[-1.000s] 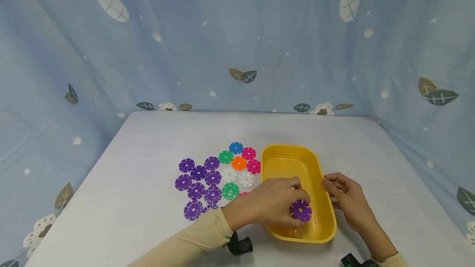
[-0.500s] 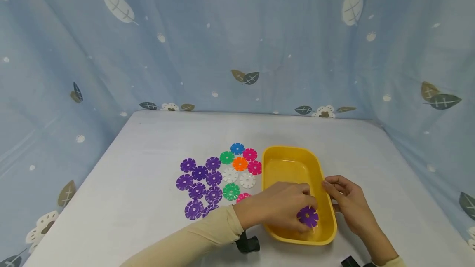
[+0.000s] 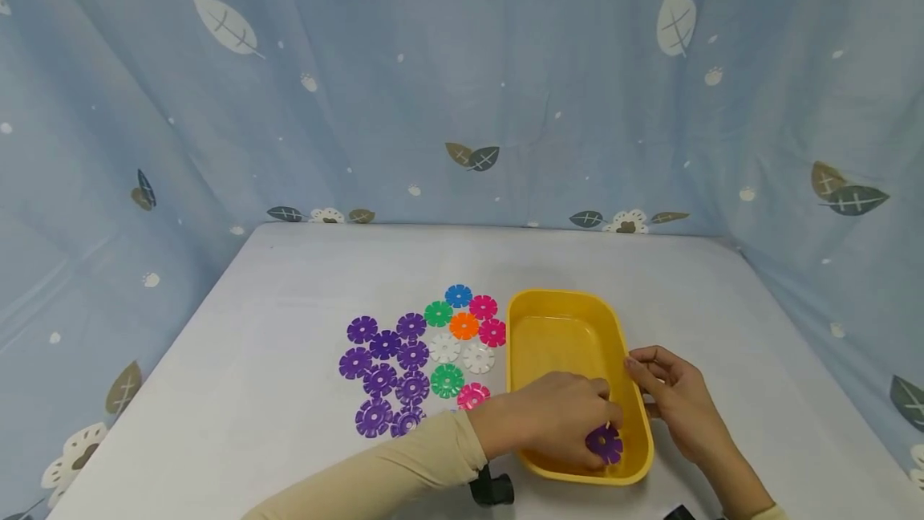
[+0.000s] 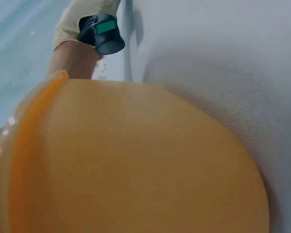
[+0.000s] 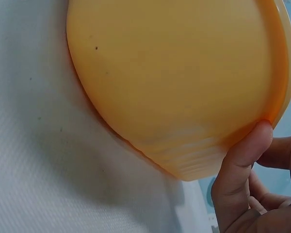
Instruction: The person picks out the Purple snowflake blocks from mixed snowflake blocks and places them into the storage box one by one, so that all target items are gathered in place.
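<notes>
Left hand (image 3: 563, 417) inside yellow plastic tray (image 3: 556, 343), fingers curled, pinching purple snowflake disc (image 3: 605, 445) at the near right end (disc partly hidden). Right hand (image 3: 682, 404) grips tray's right rim. Loose discs (image 3: 386, 385) lie left of tray, purple ones leftmost.

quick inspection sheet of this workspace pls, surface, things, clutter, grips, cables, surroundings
Surface: white table, bare toward the back.
Job's things: yellow tray; held purple disc inside it; loose purple discs and mixed-colour discs lie left of it.
Clutter: nothing seen.
Grips: left grip pinches the held purple disc; right grip holds the tray's right rim.
Cables: nothing seen.
Surroundings: blue patterned curtain behind and at both sides.
</notes>
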A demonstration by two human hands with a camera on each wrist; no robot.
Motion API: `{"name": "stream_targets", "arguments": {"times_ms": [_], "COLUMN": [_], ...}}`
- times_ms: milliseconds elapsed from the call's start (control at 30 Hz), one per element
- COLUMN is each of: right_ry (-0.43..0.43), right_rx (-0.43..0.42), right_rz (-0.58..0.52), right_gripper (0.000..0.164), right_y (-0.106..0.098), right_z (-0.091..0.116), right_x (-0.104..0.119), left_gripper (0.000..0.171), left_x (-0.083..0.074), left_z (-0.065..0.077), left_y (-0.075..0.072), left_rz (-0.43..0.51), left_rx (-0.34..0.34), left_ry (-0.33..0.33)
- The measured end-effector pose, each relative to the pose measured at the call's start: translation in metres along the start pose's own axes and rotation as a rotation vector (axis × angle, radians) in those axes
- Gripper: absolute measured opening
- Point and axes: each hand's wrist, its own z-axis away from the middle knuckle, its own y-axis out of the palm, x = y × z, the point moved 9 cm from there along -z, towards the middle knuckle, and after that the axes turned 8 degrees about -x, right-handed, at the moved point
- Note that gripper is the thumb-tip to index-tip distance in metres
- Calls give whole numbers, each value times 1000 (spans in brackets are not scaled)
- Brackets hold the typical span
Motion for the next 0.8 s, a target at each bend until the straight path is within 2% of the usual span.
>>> {"name": "stream_targets", "arguments": {"times_ms": [333,800], "right_ry": [-17,-31], "right_rx": [5,-5], "right_rz": [0,15], "right_gripper": [41,42], "right_y": [0,1], "right_z": [0,0], "right_x": [-2,0], "left_gripper": [42,43], "left_x": [-10,-8], "left_z": [-5,-9], "left_y": [9,19], "left_rz": [-60,-62], "left_rx": [-12,13], "left_ry": [61,62]}}
